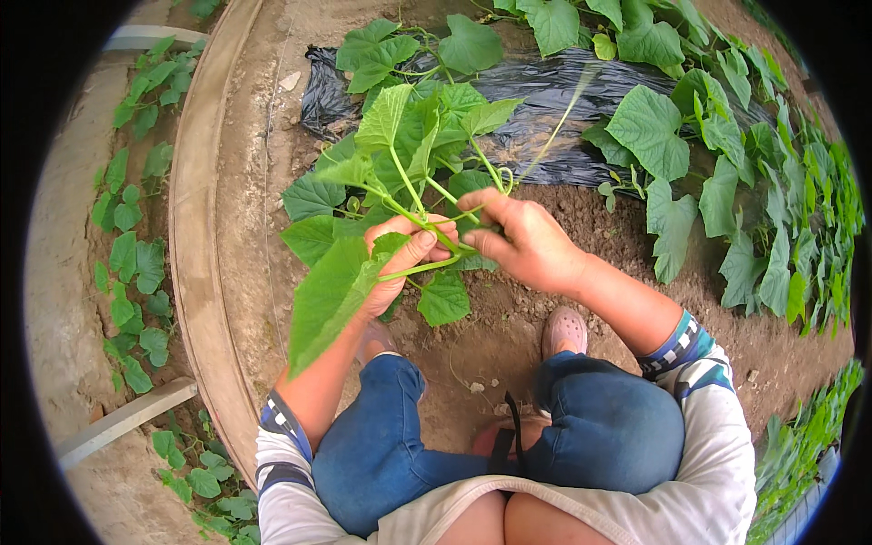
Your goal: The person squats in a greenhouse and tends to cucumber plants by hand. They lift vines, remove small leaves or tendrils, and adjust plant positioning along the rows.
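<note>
My left hand pinches a green vine stem between thumb and fingers; the plant looks like a cucumber. A large leaf hangs over my left wrist. Beside the same stem is my right hand, its thumb and forefinger bent towards the vine. Whether they grip anything is hard to make out. Curled tendrils show just above its knuckles. A pale string slants from the upper right down towards that hand. Broad young leaves spread out beyond both hands.
Black plastic film covers the bed ahead. Dense leafy vines grow on the right. A long curved board edge runs along the left, with smaller plants beyond it. Bare soil lies between my pink clogs.
</note>
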A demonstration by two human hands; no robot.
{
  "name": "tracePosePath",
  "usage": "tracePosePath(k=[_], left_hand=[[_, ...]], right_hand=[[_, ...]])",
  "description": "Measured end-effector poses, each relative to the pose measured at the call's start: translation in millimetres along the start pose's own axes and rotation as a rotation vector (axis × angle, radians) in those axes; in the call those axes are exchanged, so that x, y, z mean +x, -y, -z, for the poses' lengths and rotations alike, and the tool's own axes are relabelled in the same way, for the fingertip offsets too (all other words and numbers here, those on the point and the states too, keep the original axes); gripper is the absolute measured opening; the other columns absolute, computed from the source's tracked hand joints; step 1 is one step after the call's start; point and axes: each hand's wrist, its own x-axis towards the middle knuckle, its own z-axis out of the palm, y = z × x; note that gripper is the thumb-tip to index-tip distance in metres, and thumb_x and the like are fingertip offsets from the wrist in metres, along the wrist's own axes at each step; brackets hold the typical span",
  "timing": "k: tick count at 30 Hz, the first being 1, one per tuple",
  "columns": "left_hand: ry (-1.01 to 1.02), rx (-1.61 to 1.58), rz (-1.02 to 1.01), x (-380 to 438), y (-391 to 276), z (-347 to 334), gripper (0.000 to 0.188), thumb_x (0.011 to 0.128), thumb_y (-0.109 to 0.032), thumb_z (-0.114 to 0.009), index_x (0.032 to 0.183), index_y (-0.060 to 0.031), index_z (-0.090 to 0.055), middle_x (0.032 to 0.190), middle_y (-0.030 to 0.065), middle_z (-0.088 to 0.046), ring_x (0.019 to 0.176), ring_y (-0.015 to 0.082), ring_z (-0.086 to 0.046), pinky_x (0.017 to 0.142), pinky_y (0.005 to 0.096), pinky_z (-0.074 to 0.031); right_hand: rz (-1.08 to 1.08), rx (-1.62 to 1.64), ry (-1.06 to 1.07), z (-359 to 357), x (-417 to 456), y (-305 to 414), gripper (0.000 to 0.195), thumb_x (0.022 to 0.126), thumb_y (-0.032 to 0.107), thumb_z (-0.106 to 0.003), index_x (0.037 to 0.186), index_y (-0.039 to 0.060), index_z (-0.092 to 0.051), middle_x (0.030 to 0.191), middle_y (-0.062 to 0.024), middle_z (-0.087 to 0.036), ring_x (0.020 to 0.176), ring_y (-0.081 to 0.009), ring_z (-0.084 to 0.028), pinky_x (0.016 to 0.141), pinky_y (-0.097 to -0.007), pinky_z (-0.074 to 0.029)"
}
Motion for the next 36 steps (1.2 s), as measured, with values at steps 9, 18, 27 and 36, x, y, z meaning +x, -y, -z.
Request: tracePosePath(k=[9,18,27,36], left_hand=[[0.015,0.063,0.022,3,13,4,0.041,0.097,-0.027,-0.062,0.122,0.0051,-0.057,0.114,0.0143,-0.064,0.1,0.0222,-0.065,0.092,0.0374,-0.053],[-0.005,-0.048,0.019,2,9,-11,0.033,0.097,-0.02,-0.062,0.118,0.0048,-0.058,0.108,0.0104,-0.065,0.097,0.0176,-0.064,0.089,0.0344,-0.053],[-0.028,0.341,-0.138,12,13,-23,0.03,0.093,-0.017,-0.068,0.115,0.0015,-0.061,0.105,0.0072,-0.066,0.095,0.0152,-0.064,0.084,0.0316,-0.054],[0.115,0.301,-0.07,76,33,-55,0.029,0.092,-0.019,-0.065,0.118,-0.0053,-0.06,0.099,0.0045,-0.066,0.083,0.0109,-0.062,0.069,0.0263,-0.051]], right_hand=[[0.393,0.031,-0.066,-5,20,8,0.04,0.086,0.002,-0.066,0.125,0.0064,-0.06,0.098,-0.0107,-0.063,0.086,-0.0233,-0.067,0.075,-0.0352,-0.054],[0.375,-0.275,-0.153,-14,12,9,0.017,0.084,0.008,-0.067,0.098,0.0072,-0.056,0.088,-0.0122,-0.054,0.077,-0.0352,-0.061,0.064,-0.0438,-0.051],[0.232,-0.355,-0.184,-13,5,0,0.013,0.087,0.008,-0.059,0.099,0.0048,-0.053,0.087,-0.0147,-0.055,0.076,-0.038,-0.06,0.067,-0.046,-0.05],[0.049,0.135,-0.581,30,-11,-22,0.014,0.086,0.014,-0.065,0.091,0.0051,-0.056,0.077,-0.0085,-0.056,0.063,-0.0226,-0.057,0.056,-0.0351,-0.046]])
